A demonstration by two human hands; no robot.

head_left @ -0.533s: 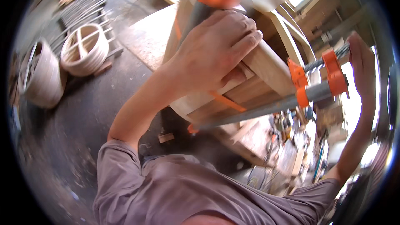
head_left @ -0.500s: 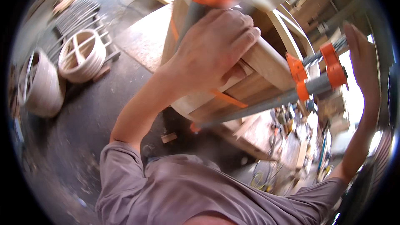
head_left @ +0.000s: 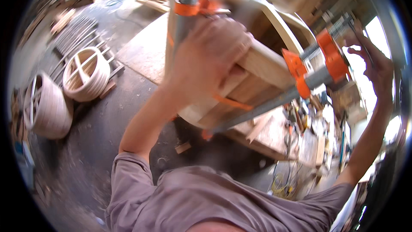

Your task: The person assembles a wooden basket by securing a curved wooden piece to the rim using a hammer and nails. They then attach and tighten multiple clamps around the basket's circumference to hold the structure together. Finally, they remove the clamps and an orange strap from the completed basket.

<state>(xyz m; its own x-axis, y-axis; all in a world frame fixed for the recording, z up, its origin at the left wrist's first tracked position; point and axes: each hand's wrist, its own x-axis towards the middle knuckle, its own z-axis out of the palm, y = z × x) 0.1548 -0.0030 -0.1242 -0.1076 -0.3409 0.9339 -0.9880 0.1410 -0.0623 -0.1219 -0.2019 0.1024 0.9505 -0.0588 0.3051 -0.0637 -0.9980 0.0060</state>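
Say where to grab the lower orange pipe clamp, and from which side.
Take the pipe clamp by the crank end past its orange jaws, from the right, probably: the right hand is already there, and the bare pipe slants down-left under the wooden assembly.

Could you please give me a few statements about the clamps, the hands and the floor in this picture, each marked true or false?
1. The left hand rests on the wooden workpiece. True.
2. The pipe clamp has blue jaws. False: they are orange.
3. The right hand is at the clamp's screw end. True.
4. Two round wooden hoops stand on the workbench. False: they sit on the floor.
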